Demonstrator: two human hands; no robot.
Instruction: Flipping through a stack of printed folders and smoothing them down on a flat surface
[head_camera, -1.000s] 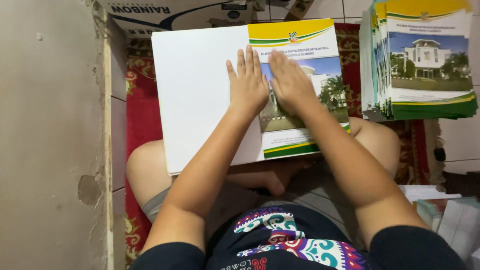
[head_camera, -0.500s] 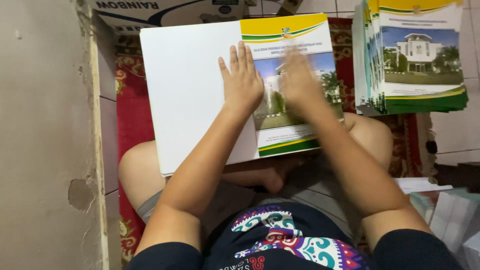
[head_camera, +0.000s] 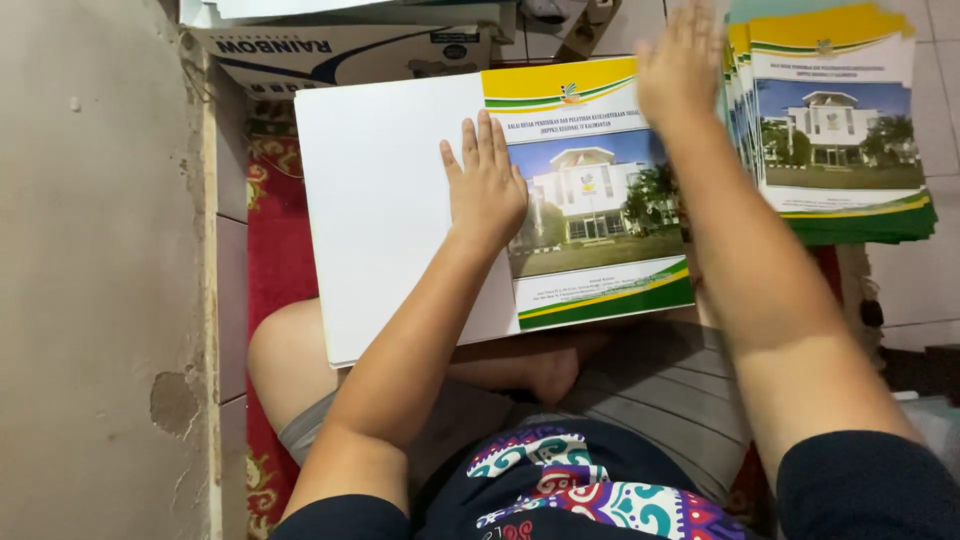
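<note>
Printed paper cover sheet (head_camera: 590, 200), white on its left half and bearing a yellow-and-green band and a photo of a white building on its right half, lies spread across the seated person's lap, just above the crossed legs. The left hand (head_camera: 487, 185) rests flat on it, fingers spread wide over the line between the blank and the printed halves, likely pinning the sheet so it cannot slide off the knees. The right hand (head_camera: 680, 65) is open too, holding nothing, and reaches to the far right, its fingers at the edge of a fanned stack of matching printed covers (head_camera: 835, 120) on the tiled floor; their number cannot be counted. One sheet lies in the lap. A red patterned rug (head_camera: 280, 270) shows underneath, and one white cardboard box (head_camera: 330, 50) lies at the far side.
</note>
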